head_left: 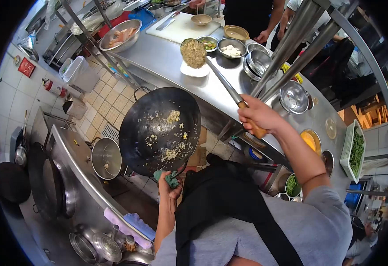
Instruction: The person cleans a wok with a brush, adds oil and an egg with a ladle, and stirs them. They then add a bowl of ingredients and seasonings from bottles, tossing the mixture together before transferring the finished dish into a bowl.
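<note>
My right hand [260, 116] is closed round the wooden handle of a long ladle [225, 80]. Fried rice [193, 53] fills the ladle's bowl, which is above a white dish [195, 70] on the steel counter. Whether the ladle touches the dish is hard to tell. With a green cloth [168, 179] in its grip, my left hand [171, 186] holds the near handle of a large black wok [158, 99]. The wok is off the stove, tilted, with scattered rice and bits of egg [173, 116] inside.
Small bowls of chopped vegetables [208, 43] and white pieces [231, 48] stand beside the dish. Behind it lies a cutting board [183, 27] with a knife [168, 21]. A steel pot [106, 157] sits by the stove at left. Other people [251, 17] stand across the counter.
</note>
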Available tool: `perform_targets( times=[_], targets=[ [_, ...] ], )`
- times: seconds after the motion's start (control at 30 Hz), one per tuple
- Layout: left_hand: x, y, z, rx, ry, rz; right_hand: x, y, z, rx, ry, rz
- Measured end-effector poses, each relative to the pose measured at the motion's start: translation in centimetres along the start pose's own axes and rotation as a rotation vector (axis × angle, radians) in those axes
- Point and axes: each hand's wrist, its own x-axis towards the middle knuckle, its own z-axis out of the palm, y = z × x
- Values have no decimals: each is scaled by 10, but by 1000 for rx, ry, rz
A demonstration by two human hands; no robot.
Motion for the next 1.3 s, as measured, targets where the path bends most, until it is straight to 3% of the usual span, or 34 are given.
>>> perform_targets(
  times=[0.2,0.27,0.4,0.43,0.47,0.53,0.6,0.67,0.7,0.73,0.77,0.87,0.93,1.0,1.07,1.13,1.17,1.27,1.3],
  targets=[
    [0,9,-32,-5,108,-26,80,96,1,-477,362,-121],
    [-4,11,-38,12,202,-37,88,103,13,-890,581,-317],
    [4,16,-53,-3,167,-45,80,101,29,-874,610,-261],
    [11,20,-54,-7,167,-44,79,111,31,-889,636,-402],
    [21,26,-56,-20,154,-71,73,119,39,-893,630,-402],
    [44,35,-55,-42,102,-61,60,136,60,-515,466,-426],
    [66,49,-43,-24,69,39,58,175,78,-319,253,-170],
    [82,69,-18,-176,3,-125,70,259,87,-343,163,-42],
    [89,70,-3,-137,-17,-9,70,278,86,-357,139,-37],
    [111,73,-6,-108,-140,-56,70,292,83,-563,178,-164],
    [118,65,-4,-165,-70,-87,64,303,81,-761,216,-290],
    [97,17,-40,-149,53,-76,18,279,52,-940,173,-211],
    [-1,-6,-58,-21,50,-61,-21,255,31,-971,181,-164],
    [-50,-12,-58,-104,-30,-222,-40,244,16,-980,184,-140],
    [0,-9,-42,-154,192,-165,-42,247,9,-939,205,-85],
    [89,5,-38,-175,144,-108,-21,239,14,-954,172,-79],
    [144,17,-53,-208,99,-195,-11,245,16,-883,181,-147],
    [177,43,-35,-150,172,-166,-5,192,48,-900,160,-158],
    [168,46,-34,-122,151,-143,-6,165,64,-747,146,30]
  ],
)
